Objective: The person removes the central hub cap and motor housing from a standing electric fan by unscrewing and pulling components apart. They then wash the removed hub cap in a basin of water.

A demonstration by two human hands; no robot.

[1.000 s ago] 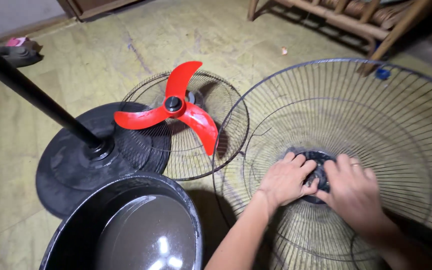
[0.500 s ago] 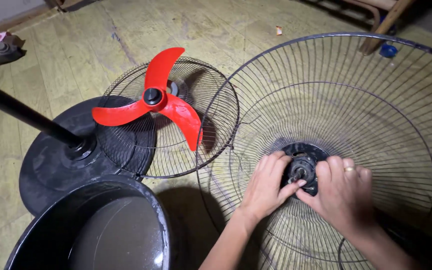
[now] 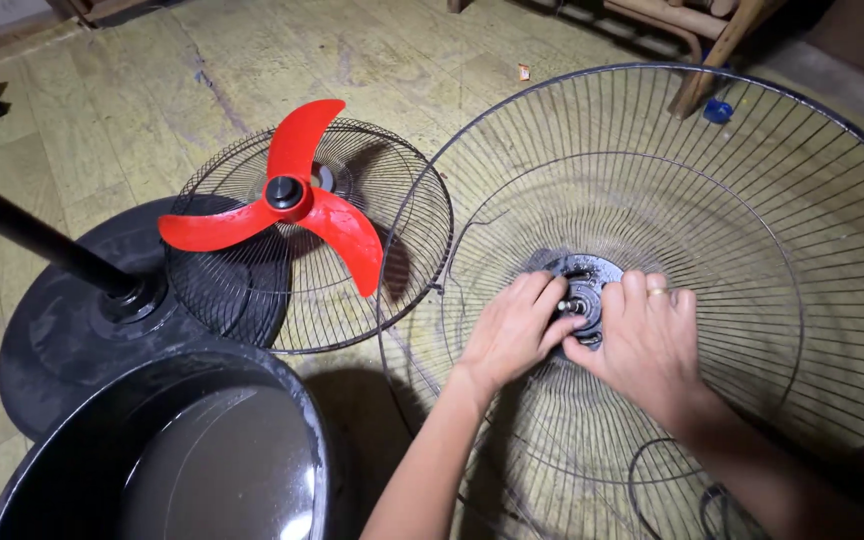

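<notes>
A large black wire fan guard (image 3: 752, 190) stands tilted on the floor at the right. At its middle is a black motor hub (image 3: 580, 285) with a short shaft sticking out. My left hand (image 3: 510, 332) and my right hand (image 3: 640, 345) both rest on this hub, fingertips pressed around the shaft from either side. The right hand wears a ring. To the left lies a red three-blade fan blade (image 3: 287, 205) on a smaller wire guard (image 3: 392, 290).
A black round fan base (image 3: 47, 340) with a black pole (image 3: 22, 235) lies at the left. A black basin holding water (image 3: 177, 450) sits at the lower left. Wooden furniture legs (image 3: 712, 50) and a blue cap (image 3: 718, 110) are at the top right. A black cord (image 3: 652, 480) loops under the guard.
The view has shifted. A second ago both hands covered the hub; now the fingers have spread and the hub with its shaft shows between them.
</notes>
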